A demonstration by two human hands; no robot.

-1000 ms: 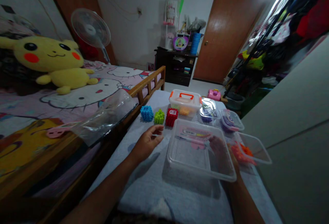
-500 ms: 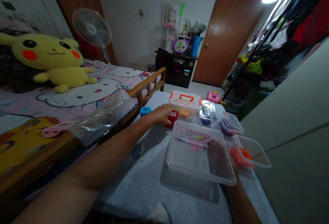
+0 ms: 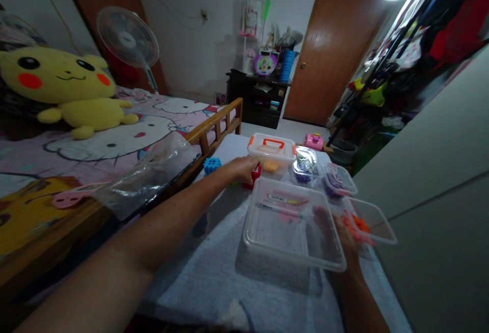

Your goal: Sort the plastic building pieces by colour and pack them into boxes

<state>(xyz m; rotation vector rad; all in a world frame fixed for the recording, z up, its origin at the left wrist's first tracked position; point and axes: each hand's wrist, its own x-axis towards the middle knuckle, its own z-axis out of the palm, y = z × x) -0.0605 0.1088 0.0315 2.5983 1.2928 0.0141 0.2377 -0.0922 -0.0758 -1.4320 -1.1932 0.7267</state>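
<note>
My left hand (image 3: 246,168) reaches over the table to a red lattice block (image 3: 255,174), its fingers bent around the block's top. My right hand (image 3: 336,226) is at the right side of a large clear plastic box (image 3: 282,251), its fingers seen dimly through the wall and wrapped on it. Inside the box lie a pen and a labelled packet (image 3: 284,199). Behind stands a clear box with an orange handle (image 3: 272,144), with yellow pieces in it. A blue lattice block (image 3: 212,165) rests left of my left hand.
Right of the large box, a clear container (image 3: 376,221) sits by orange pieces (image 3: 359,225). Two small containers (image 3: 305,162) (image 3: 340,178) stand behind. A wooden bed rail (image 3: 206,132) and a plastic bag (image 3: 153,175) are at the left.
The whole view has shifted slightly. My left hand has lowered a little over the red block, and a bit of green now shows beside it. My right hand stays at the large box.
</note>
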